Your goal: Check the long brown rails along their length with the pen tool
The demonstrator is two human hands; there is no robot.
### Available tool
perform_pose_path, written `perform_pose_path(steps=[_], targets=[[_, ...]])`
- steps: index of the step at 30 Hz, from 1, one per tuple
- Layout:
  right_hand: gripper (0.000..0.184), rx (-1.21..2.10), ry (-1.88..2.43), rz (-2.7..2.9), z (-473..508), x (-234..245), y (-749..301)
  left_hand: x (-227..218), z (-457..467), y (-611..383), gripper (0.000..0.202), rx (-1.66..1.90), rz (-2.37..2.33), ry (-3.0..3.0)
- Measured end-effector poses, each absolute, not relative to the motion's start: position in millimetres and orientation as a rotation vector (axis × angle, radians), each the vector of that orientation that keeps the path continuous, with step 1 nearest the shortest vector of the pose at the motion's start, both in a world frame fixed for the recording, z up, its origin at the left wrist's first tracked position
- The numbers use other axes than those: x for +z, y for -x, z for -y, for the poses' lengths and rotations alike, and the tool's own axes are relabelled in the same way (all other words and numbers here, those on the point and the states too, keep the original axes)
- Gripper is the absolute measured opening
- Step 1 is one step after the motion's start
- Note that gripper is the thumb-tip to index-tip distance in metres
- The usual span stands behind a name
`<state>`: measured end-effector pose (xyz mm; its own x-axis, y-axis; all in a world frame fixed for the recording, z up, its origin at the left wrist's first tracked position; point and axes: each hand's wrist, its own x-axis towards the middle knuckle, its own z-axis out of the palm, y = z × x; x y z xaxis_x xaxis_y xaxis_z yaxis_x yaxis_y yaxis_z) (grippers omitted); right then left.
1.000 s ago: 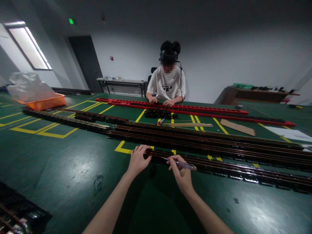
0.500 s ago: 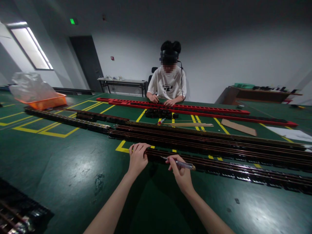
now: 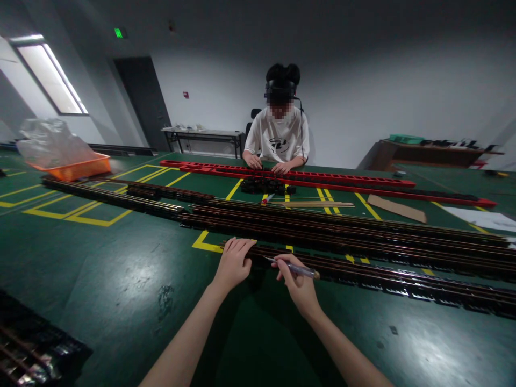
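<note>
Near the front of the table, a long black rail with copper-coloured strips runs off to the right. My left hand is closed over its left end, fingers across the top. In my right hand is a screwdriver with a clear purplish handle, gripped like a pen. Its thin tip points left and lies at the rail just right of my left hand; whether it touches is too small to tell. Behind this rail lies a bundle of similar black rails.
Across the green table, a person works at red slotted channels. Black parts, thin strips and cardboard lie between us. An orange basket stands left; more rails lie at lower left.
My left hand has shifted slightly right along the rail, and more of the rail's end shows to its left. The screwdriver has moved slightly left with my right hand.
</note>
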<state>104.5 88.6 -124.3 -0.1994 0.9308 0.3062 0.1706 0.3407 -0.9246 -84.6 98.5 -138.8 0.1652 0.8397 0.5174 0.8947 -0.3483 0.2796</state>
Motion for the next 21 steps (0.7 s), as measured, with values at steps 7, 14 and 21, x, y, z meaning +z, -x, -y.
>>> perform_pose_path(steps=[7, 14, 21], targets=[[0.024, 0.964, 1.022, 1.612, -87.5, -124.2, -103.6, -133.9, -96.1, 81.5, 0.035, -0.859, 1.772, 2.321], [0.025, 0.951, 1.021, 1.612, -88.6, -124.8, -104.5, -136.8, -97.3, 81.2, 0.028, -0.842, 1.77, 2.291], [0.024, 0.95, 1.051, 1.572, -86.5, -123.3, -106.8, -135.9, -96.7, 79.4, 0.028, -0.852, 1.754, 2.281]])
